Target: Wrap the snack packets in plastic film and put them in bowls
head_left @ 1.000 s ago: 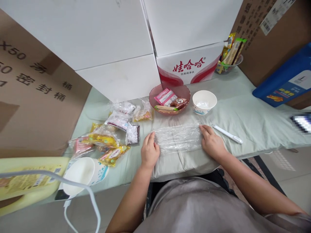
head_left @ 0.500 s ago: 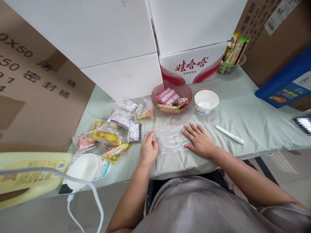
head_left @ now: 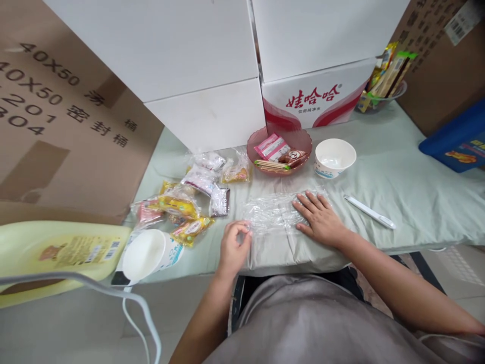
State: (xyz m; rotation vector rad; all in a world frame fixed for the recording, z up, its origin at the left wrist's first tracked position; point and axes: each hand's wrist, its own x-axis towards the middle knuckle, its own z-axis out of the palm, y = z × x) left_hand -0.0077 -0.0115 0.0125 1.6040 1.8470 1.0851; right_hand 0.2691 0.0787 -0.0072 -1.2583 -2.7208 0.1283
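Note:
A sheet of clear plastic wrap [head_left: 271,212] lies on the pale green cloth [head_left: 397,192] in front of me. My right hand [head_left: 320,218] lies flat on the right part of the wrap, fingers stretched out. Fingers of my left hand [head_left: 235,245] are curled in a pinch at the wrap's left corner, near the table's front edge. A pink glass bowl [head_left: 279,151] with snack packets and a white paper bowl [head_left: 335,157] stand just behind the wrap.
Several wrapped snacks [head_left: 189,197] lie to the left, with a white paper cup [head_left: 149,253] on its side and a yellow bottle [head_left: 56,253]. A white pen [head_left: 369,211] lies to the right. White cartons [head_left: 212,76] and brown cardboard boxes [head_left: 68,126] wall the back.
My right hand slid from the wrap's right edge onto its surface and flattened. My left hand drew back toward me and pinched at the left corner. The view shifted left.

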